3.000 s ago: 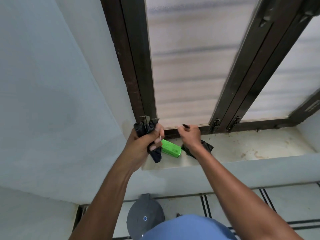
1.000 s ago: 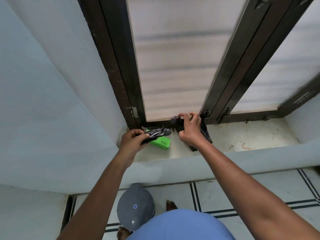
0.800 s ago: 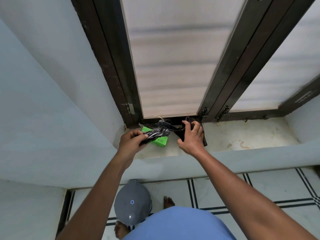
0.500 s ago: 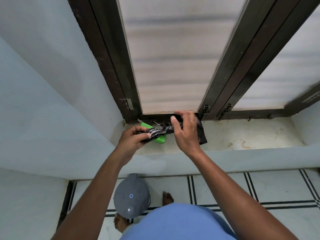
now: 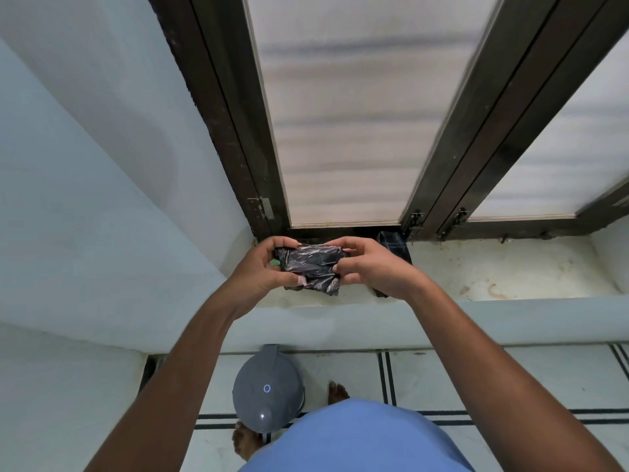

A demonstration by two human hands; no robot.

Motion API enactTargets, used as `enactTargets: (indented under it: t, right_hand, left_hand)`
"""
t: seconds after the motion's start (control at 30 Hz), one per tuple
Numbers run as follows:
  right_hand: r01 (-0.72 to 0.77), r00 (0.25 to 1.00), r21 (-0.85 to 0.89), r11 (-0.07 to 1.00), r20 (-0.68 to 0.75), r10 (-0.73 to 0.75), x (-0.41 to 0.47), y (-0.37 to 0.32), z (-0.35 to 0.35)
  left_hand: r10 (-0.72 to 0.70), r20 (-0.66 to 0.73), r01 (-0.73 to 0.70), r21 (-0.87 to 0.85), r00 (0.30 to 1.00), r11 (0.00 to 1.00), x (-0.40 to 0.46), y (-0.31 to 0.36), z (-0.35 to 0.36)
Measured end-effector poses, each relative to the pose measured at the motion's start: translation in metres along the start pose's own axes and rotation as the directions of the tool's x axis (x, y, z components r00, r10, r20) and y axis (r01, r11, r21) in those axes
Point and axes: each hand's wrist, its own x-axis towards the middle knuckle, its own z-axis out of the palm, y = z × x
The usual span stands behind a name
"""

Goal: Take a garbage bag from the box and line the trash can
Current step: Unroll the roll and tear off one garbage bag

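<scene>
Both hands, left hand (image 5: 263,267) and right hand (image 5: 371,267), pinch opposite ends of a folded black crinkled plastic garbage bag (image 5: 311,267) above the pale stone window sill (image 5: 510,270), probably to unfold it. The round grey lidded trash can (image 5: 267,391) stands closed on the floor below.

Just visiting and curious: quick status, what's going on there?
Left hand and right hand both shut on folded black garbage bag above sill. Grey trash can on floor below, lid closed. Nothing in the way.
</scene>
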Motion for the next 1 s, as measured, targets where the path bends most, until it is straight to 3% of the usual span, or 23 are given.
enactTargets:
  t: [0.13,0.3,0.43,0.5,0.63,0.83,0.9,1.0]
  right_hand:
    - [-0.025,0.999,0.229,0.973,0.037,0.017,0.004,-0.006,0.0]
    - [-0.041,0.999,0.35,0.936,0.035,0.031,0.008,-0.012,0.003]
    - [-0.047,0.999,0.389,0.92,0.025,0.041,0.004,-0.018,0.008]
    - [-0.073,0.997,0.288,0.955,0.054,0.06,-0.002,-0.022,0.007]
    - [-0.063,0.994,-0.142,0.988,-0.095,0.05,-0.012,-0.036,0.015]
    - [0.068,0.992,-0.378,0.923,0.123,-0.023,-0.023,-0.041,0.042]
    - [0.074,0.986,-0.266,0.961,0.165,-0.03,-0.024,-0.038,0.045]
    - [-0.028,0.964,0.071,0.997,0.264,0.008,-0.025,-0.038,0.046]
  left_hand:
    - [-0.059,0.063,0.072,-0.221,0.996,0.973,-0.006,0.01,-0.01]
    - [0.004,-0.01,-0.003,0.129,1.0,0.992,-0.013,0.018,-0.021]
    - [0.035,-0.03,-0.028,0.202,0.999,0.979,-0.018,0.024,-0.027]
    - [0.032,-0.022,-0.027,0.182,0.999,0.983,-0.021,0.028,-0.028]
    - [0.011,0.0,-0.011,0.148,1.0,0.989,-0.027,0.031,-0.027]
    - [0.073,0.006,-0.074,0.117,0.997,0.99,-0.032,0.04,-0.031]
    - [0.096,0.02,-0.097,0.093,0.995,0.991,-0.034,0.043,-0.035]
    - [0.106,0.047,-0.104,-0.024,0.993,0.994,-0.039,0.047,-0.037]
